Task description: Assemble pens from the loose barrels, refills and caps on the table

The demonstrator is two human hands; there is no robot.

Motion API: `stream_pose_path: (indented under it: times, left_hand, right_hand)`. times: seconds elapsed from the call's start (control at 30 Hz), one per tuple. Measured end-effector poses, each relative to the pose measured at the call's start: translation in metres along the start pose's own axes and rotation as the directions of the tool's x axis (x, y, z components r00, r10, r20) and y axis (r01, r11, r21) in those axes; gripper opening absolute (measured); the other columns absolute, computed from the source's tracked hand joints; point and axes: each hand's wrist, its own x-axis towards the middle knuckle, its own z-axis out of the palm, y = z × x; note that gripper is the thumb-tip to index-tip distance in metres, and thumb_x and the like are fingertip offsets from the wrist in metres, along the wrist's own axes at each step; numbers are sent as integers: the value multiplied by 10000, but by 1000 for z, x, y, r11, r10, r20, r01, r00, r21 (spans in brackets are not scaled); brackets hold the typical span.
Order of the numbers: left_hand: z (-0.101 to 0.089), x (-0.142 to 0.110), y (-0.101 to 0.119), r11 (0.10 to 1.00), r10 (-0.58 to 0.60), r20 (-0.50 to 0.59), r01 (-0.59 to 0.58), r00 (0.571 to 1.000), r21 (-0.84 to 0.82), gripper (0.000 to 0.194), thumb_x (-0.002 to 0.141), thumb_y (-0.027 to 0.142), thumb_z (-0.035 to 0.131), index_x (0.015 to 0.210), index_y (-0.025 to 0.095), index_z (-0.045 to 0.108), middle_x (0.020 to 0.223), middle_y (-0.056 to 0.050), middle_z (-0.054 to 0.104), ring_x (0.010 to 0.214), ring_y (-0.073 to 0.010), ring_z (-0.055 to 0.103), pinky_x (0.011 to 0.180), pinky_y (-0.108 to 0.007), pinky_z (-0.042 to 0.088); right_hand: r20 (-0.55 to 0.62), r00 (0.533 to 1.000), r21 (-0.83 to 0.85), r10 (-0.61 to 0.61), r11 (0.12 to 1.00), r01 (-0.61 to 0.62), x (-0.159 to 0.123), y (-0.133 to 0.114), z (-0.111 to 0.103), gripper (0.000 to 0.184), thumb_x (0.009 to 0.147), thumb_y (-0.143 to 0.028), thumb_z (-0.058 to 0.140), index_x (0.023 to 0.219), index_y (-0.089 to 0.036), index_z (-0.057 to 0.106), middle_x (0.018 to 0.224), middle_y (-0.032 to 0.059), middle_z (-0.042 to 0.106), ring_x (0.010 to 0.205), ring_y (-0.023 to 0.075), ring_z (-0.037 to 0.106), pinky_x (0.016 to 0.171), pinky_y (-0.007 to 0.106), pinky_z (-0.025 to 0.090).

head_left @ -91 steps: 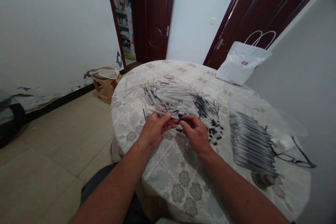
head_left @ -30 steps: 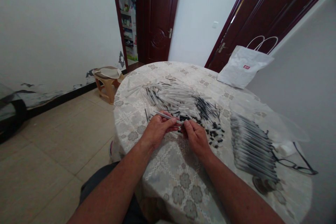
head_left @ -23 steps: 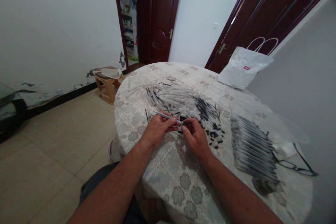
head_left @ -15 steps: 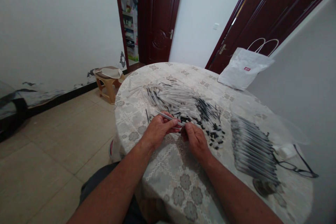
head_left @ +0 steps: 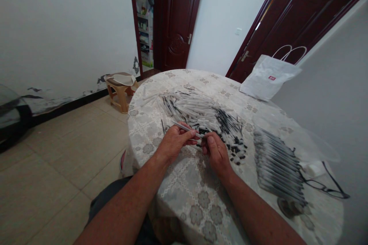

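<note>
A slim pale grey pen barrel (head_left: pixel 184 126) lies slantwise in my left hand (head_left: pixel 175 141), pinched between thumb and fingers. At the barrel's lower right end, my right hand (head_left: pixel 215 152) is closed, thumb against curled fingers. Whatever sits between those fingertips is hidden. Just beyond my hands spreads a pile of whitish translucent barrels (head_left: pixel 192 105). Thin black rods, like pen refills (head_left: pixel 227 120), are bunched at its right side. Small black and white end pieces (head_left: pixel 237 149) are scattered beside my right hand, and some lie behind my fingers.
Neat rows of dark-filled pens (head_left: pixel 278 164) lie at the right of the round table with its patterned tablecloth (head_left: pixel 198 199). Beside them are black-framed glasses (head_left: pixel 324 187) and a small round dark object (head_left: pixel 289 206). A white paper bag (head_left: pixel 267 78) stands at the back right; a stool (head_left: pixel 119 92) is at left.
My right thumb and fingers have shifted slightly right at the barrel's end. My left hand keeps its hold, and the view has tilted a little.
</note>
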Motion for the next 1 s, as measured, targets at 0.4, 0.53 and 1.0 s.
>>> stream_pose_path:
  times: [0.4, 0.53, 1.0]
  left_hand:
    - [2, -3, 2, 1000, 3, 17, -4, 1000, 14, 341, 737, 320, 871, 855, 151, 599, 859, -98, 762, 785, -215, 749, 732, -348, 624]
    - [2, -2, -2, 998, 10, 24, -12, 1000, 59, 310, 752, 313, 857, 857, 148, 616, 843, -99, 760, 776, -214, 746, 730, -344, 624]
    - [3, -4, 3, 998, 25, 18, -26, 1000, 59, 250, 786, 278, 820, 850, 141, 621, 837, -101, 763, 753, -198, 740, 727, -332, 627]
  right_hand:
    - [22, 999, -89, -46, 995, 48, -1, -3, -3, 291, 1026, -440, 438, 886, -232, 585, 692, -17, 559, 626, 164, 515, 613, 294, 395]
    - [-22, 999, -163, -28, 986, 24, -2, -3, -3, 204, 1002, -423, 509, 967, -237, 584, 734, -21, 585, 664, 166, 545, 647, 293, 409]
    - [-19, 999, -254, -32, 967, 26, -5, -7, -2, 167, 995, -384, 504, 989, -234, 579, 744, -19, 595, 693, 175, 556, 670, 300, 404]
